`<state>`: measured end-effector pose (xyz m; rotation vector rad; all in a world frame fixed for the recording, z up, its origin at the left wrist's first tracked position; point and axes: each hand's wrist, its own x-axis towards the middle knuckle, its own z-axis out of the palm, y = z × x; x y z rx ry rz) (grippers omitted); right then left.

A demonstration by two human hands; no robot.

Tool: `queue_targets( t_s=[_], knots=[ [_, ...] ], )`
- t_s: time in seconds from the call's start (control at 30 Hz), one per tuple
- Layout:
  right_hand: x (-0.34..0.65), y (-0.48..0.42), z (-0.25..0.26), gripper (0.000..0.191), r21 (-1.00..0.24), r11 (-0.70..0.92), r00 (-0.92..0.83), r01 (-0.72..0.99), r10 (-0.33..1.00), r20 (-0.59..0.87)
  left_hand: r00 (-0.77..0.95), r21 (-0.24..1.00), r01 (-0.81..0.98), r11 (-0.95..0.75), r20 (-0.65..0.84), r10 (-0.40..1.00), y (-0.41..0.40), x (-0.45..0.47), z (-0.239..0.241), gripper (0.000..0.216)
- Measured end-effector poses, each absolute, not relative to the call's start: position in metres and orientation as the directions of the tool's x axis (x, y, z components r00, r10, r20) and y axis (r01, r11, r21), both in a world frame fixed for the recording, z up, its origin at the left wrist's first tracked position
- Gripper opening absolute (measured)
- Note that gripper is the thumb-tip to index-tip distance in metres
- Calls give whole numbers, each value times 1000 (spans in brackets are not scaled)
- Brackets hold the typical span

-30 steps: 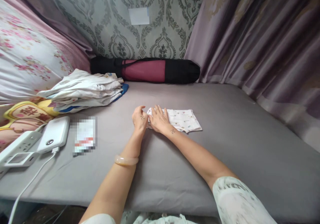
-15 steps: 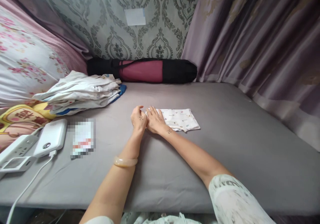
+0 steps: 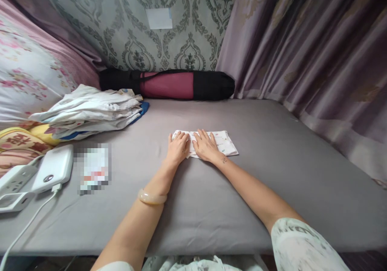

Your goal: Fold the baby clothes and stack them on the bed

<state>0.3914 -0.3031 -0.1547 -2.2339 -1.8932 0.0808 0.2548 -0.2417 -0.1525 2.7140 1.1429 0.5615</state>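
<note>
A small folded white cloth (image 3: 225, 143) with tiny coloured prints lies on the grey sheet (image 3: 272, 174) near the middle of the bed. My left hand (image 3: 177, 148) lies flat on the cloth's left end, fingers stretched out. My right hand (image 3: 206, 146) presses flat on the cloth just beside it, fingers spread. Both palms face down and neither hand grips anything. A pale bangle (image 3: 152, 197) sits on my left wrist.
A pile of folded white clothes (image 3: 90, 110) sits at the left. A rolled black and maroon mat bag (image 3: 169, 84) lies against the patterned wall. A white power bank (image 3: 53, 169), a power strip (image 3: 13, 180) and a blurred card (image 3: 92, 168) lie near the left edge. Curtains (image 3: 317, 53) hang on the right.
My left hand went from a loose curl beside the cloth to lying flat on it. My right hand slid right along the cloth, which now looks narrower.
</note>
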Motion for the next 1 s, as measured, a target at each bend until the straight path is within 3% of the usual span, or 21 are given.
queue_targets(
  t_s=[0.23, 0.4, 0.63, 0.9, 1.0],
  knots=[
    [405, -311, -140, 56, -270, -155, 168, 950, 986, 24, 664, 210, 652, -728, 306, 683, -244, 254, -150, 31],
    [426, -330, -143, 59, -208, -276, 289, 938, 957, 37, 695, 196, 639, -743, 265, 668, -250, 258, -146, 43],
    [428, -334, -150, 58, -170, -290, 300, 942, 953, 38, 720, 201, 637, -745, 192, 667, -248, 258, -150, 48],
    [441, -344, -140, 58, -139, -348, 352, 927, 936, 3, 706, 178, 631, -755, 270, 654, -249, 257, -148, 48],
    [450, -355, -141, 58, -107, -383, 386, 918, 922, 14, 674, 185, 677, -713, 235, 701, -249, 257, -149, 51]
  ],
)
